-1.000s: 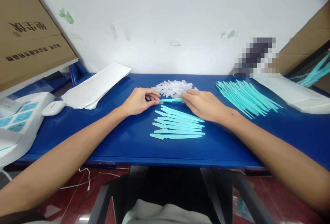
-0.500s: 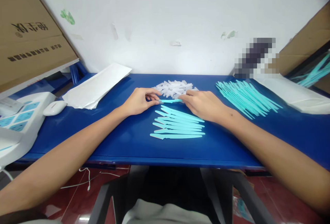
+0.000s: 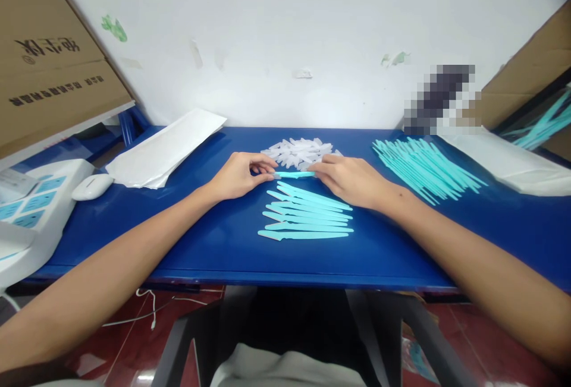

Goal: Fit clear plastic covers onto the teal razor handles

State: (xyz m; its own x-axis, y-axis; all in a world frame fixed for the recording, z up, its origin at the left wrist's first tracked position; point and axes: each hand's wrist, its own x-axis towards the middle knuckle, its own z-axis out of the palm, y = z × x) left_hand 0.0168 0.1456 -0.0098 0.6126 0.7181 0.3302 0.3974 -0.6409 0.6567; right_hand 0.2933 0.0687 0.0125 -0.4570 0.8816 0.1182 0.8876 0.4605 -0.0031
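Note:
A turquoise eyebrow razor [image 3: 294,175] lies level between my two hands above the blue table. My left hand [image 3: 243,176] pinches its left end between thumb and fingertips. On the other end my right hand [image 3: 350,179] has its fingers closed, partly hiding it. Whether a cap is on the held razor, I cannot tell. Just behind the fingers is a pile of whitish translucent caps [image 3: 300,152]. Several more turquoise razors [image 3: 307,220] lie in a loose row nearer me, their notched blade ends to the left.
A heap of turquoise razors [image 3: 426,167] lies to the right, beside a white bag [image 3: 504,164]. White sheets or bags [image 3: 167,149] rest at the left. A white earbud case [image 3: 93,187] and power strip [image 3: 49,208] are at the far left, under a cardboard box [image 3: 57,60].
Both hands keep nearly the same hold on the razor. The whole view has shifted very slightly; nothing on the table has visibly moved.

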